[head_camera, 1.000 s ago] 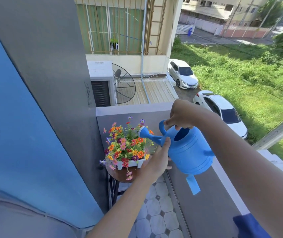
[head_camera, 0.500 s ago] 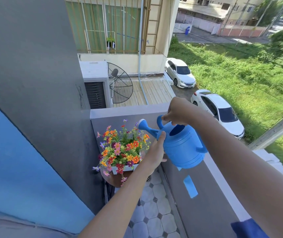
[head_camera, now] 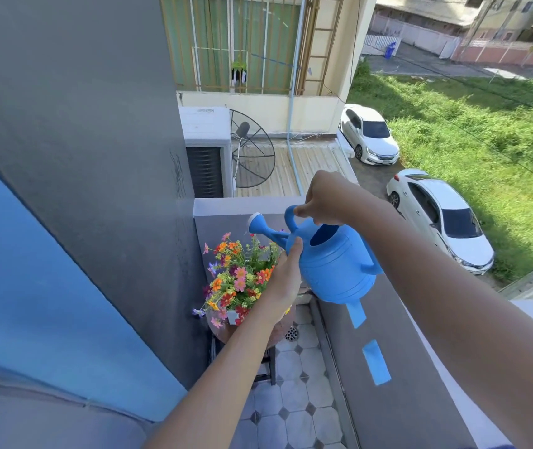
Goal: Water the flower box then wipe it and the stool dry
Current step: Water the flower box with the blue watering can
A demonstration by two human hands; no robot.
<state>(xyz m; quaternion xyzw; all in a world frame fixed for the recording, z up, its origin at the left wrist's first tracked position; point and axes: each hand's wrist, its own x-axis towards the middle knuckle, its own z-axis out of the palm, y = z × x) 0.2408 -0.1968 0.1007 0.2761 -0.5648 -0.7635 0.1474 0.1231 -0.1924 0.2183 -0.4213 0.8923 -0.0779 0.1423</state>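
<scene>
Lifted a little since a moment ago, with the smooth blue plastic watering can [head_camera: 333,264] levelled out so the capped rose spout [head_camera: 256,223] points up over the blooms rather than down into them. Held at the looped top handle by the right hand [head_camera: 326,200], fingers curled shut around it; braced at the can's shoulder by the left hand [head_camera: 286,280], palm open and flat against the plastic, clasping nothing. Below and just beside the can, a small white flower box [head_camera: 232,315], mostly hidden under a dense, papery spray of orange, pink, red and purple blossoms [head_camera: 239,273], set on a round brown stool [head_camera: 218,330] at the balcony's far corner, against the matte grey wall. Likely risks: tipping too fast and sloshing out of the wide open mouth onto the patterned floor tiles [head_camera: 291,413]; overshooting the narrow box and flooding the stool top; knocking stems with the left forearm. No water visible yet.
</scene>
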